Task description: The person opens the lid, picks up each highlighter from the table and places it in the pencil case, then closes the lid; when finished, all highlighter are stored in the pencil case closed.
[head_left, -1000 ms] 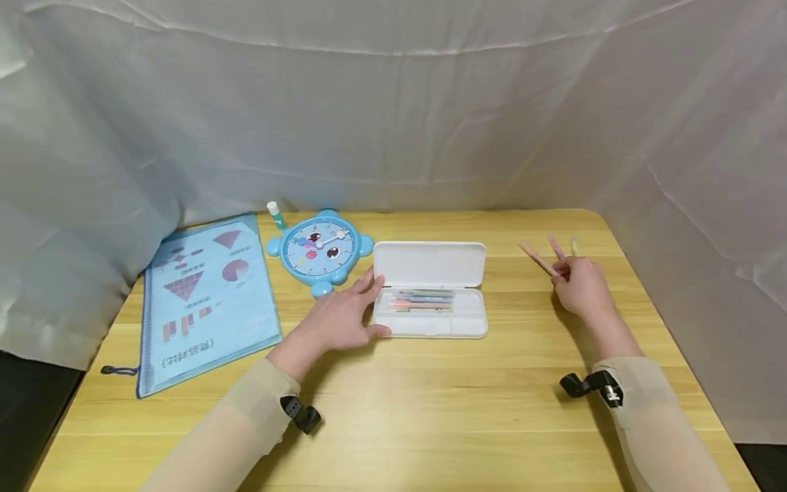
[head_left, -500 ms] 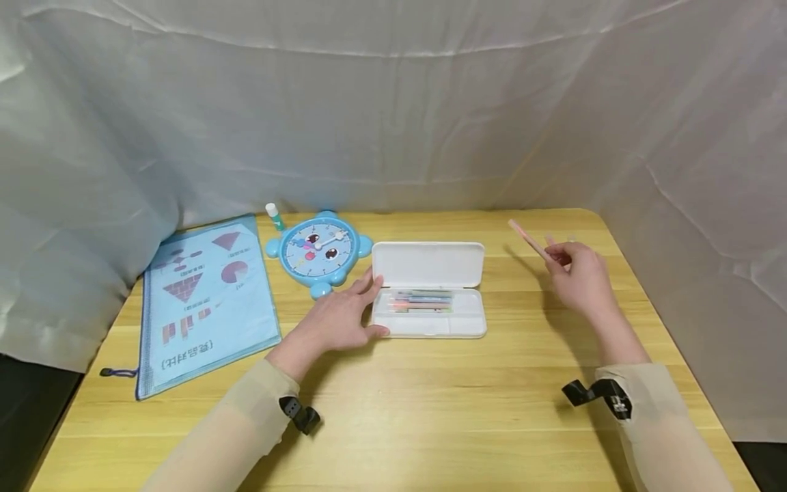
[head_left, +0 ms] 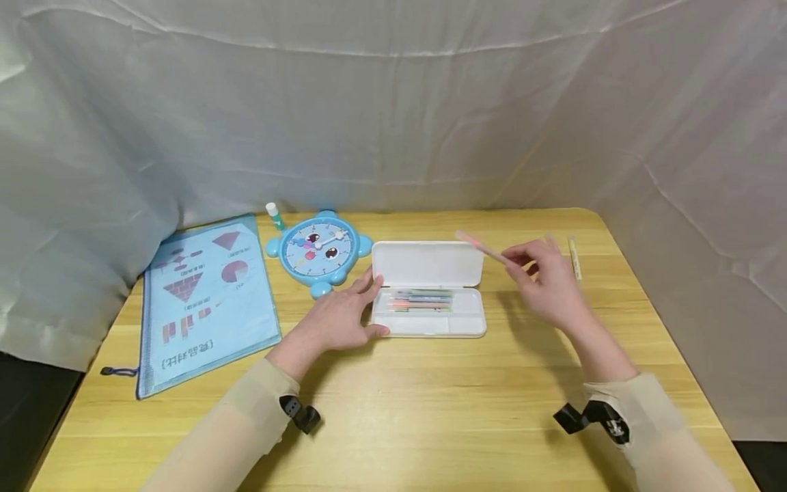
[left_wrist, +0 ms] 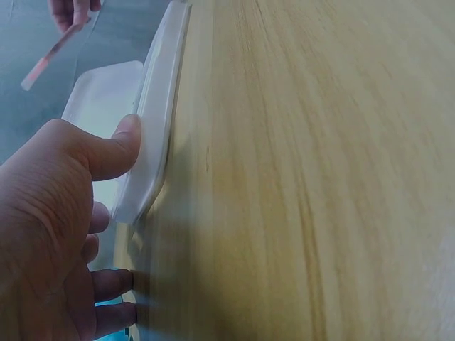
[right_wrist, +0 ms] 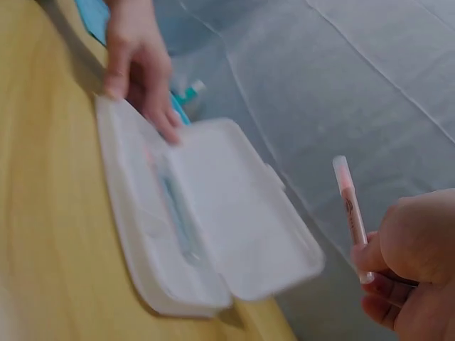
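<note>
My left hand (head_left: 341, 318) holds the left end of an open white pencil case (head_left: 466, 326), its thumb at the front corner and its fingers by the hinge. Several pens (head_left: 424, 301) lie in the case's back compartment. Between thumb and fingers, my right hand (head_left: 544, 283) pinches a pink-orange highlighter (right_wrist: 353, 213) by one end. Its capped end points left, in the air near the right end of the raised lid (head_left: 428, 264). A pale yellow-green pen (head_left: 574, 258) lies on the table to the right of that hand. Behind the knuckles a pinkish tip shows, mostly hidden.
Left of the case sits a blue toy clock (head_left: 321, 247), with a glue stick (head_left: 275, 216) standing behind it. A blue zip document bag (head_left: 212, 301) covers the table's left side. Grey cloth (head_left: 393, 123) hangs round the table (head_left: 430, 410).
My right hand has lifted the highlighter off the table and carried it left toward the pencil case. The yellow-green pen behind it has come into view. My left hand has stayed in place.
</note>
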Action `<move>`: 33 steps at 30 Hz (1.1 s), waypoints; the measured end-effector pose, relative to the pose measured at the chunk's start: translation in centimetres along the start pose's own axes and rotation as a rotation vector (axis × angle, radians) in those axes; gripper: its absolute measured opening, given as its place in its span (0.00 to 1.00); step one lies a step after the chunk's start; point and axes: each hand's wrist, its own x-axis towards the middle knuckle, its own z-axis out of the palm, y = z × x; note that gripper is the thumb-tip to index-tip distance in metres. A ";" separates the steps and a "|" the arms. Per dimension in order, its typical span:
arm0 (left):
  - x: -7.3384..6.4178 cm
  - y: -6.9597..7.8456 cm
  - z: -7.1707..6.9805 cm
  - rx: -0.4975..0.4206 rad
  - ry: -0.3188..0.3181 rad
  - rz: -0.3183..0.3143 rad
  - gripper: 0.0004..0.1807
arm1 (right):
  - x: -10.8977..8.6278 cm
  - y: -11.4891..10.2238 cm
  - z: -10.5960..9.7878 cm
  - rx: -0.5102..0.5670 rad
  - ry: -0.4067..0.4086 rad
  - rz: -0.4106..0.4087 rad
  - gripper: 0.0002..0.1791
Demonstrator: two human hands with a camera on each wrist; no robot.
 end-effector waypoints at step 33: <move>0.2 -0.5 0.0 -0.045 -0.007 0.009 0.58 | -2.8 -2.8 9.1 0.017 -0.377 -0.106 0.09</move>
